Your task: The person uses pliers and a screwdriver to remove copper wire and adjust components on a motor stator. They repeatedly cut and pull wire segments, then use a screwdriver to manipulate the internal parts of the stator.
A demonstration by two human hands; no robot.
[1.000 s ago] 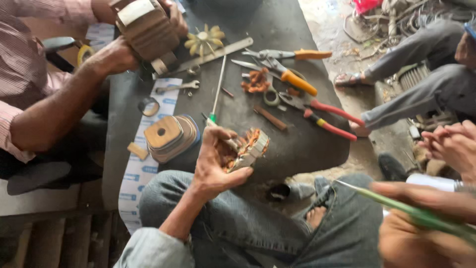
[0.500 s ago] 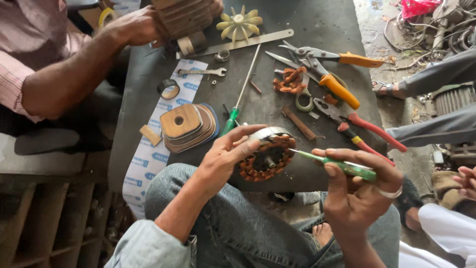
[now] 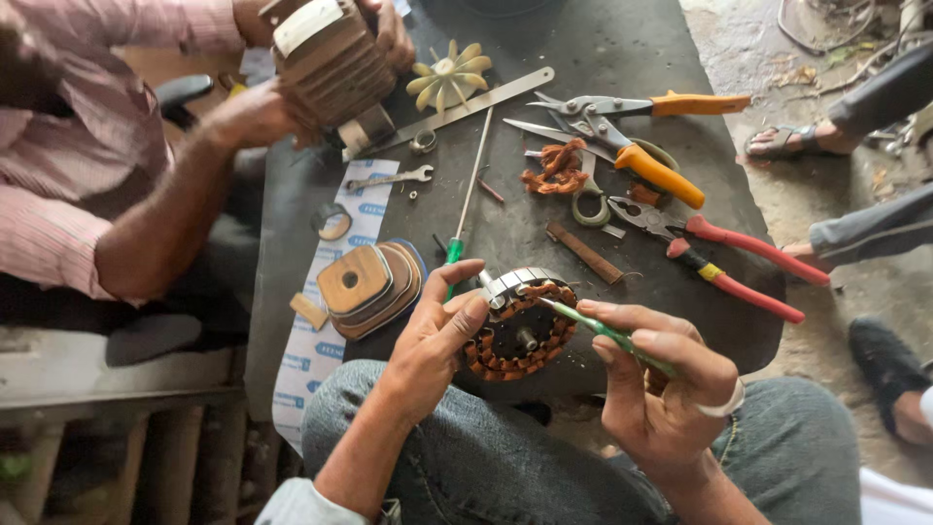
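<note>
— Where do we find the wound motor stator [image 3: 518, 326]?

— Over the near edge of the dark worktop [image 3: 603, 58], above our knees. Our left hand [image 3: 434, 342] has its grip clenched on its rim.

— And the right hand [image 3: 666, 389]?

— Its grip grasps a green stick [image 3: 604, 332], tip touching the copper coils. Red-handled pliers [image 3: 724, 258] lie nearby.
</note>
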